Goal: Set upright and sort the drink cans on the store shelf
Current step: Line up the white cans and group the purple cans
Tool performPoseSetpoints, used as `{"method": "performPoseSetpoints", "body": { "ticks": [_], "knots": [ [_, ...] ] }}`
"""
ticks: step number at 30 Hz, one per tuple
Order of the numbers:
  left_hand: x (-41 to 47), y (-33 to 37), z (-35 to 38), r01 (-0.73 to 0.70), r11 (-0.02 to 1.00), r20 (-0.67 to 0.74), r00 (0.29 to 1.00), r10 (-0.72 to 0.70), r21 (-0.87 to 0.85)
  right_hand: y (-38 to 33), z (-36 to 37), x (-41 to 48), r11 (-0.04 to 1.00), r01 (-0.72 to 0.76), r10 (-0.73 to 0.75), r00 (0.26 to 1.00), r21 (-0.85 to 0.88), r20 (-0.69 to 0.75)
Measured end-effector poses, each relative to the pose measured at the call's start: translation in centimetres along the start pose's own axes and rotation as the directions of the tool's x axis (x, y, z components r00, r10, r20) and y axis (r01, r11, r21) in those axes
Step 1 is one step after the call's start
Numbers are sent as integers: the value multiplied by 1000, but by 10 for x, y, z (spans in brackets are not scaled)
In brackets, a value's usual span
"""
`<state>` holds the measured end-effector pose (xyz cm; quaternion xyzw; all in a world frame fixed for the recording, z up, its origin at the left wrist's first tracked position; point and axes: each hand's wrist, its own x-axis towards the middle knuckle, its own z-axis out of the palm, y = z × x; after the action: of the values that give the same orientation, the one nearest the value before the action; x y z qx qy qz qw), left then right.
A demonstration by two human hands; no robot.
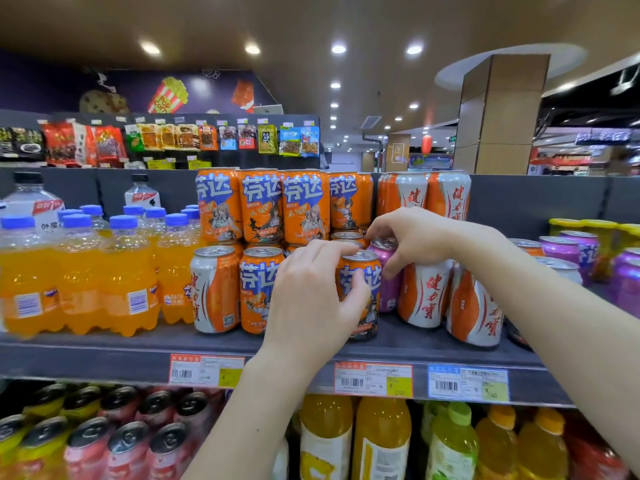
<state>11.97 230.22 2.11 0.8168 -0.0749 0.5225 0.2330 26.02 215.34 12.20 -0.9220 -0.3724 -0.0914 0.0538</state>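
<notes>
My left hand (313,292) grips an upright orange Fanta can (365,271) at the front of the grey shelf (104,355). My right hand (412,233) reaches over it, fingertips on the top of a purple can (388,292) just behind. Left of my hand stand an orange-and-white can (214,289) and another orange Fanta can (256,285). To the right stand two orange-and-white cans (426,292), the nearer one (474,310) tilted. A second tier of orange cans (263,206) is stacked behind.
Orange soda bottles (79,275) with blue caps fill the shelf's left. Purple cans (585,254) and yellow cans (602,230) stand at the right. Price tags (372,379) line the shelf edge. Below are more cans (104,441) and juice bottles (381,441).
</notes>
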Motion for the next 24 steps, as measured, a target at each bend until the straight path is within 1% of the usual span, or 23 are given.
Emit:
{"method": "performPoseSetpoints", "body": {
  "ticks": [3, 10, 13, 15, 18, 20, 24],
  "knots": [
    [2, 1, 0, 6, 1000, 8, 1000, -7, 7, 5, -4, 0, 1000, 22, -21, 999, 23, -42],
    [2, 9, 7, 20, 998, 10, 1000, -21, 64, 13, -28, -4, 987, 80, -62, 990, 142, -126],
    [2, 17, 12, 35, 996, 14, 999, -37, 82, 13, -41, -10, 982, 103, -76, 983, 161, -164],
    [3, 22, 14, 37, 997, 9, 999, -38, 70, 15, -50, -17, 973, 110, -65, 974, 201, -219],
    [4, 33, 18, 35, 998, -14, 999, -34, 48, 21, -65, -31, 943, 127, -20, 945, 307, -327],
    [5, 43, 23, 30, 999, -26, 999, -29, 35, 25, -78, -44, 929, 151, -13, 926, 337, -378],
    [5, 62, 40, 2, 1000, 3, 1000, -2, -4, 42, -96, -76, 931, 148, -12, 925, 333, -379]
  ]
}}
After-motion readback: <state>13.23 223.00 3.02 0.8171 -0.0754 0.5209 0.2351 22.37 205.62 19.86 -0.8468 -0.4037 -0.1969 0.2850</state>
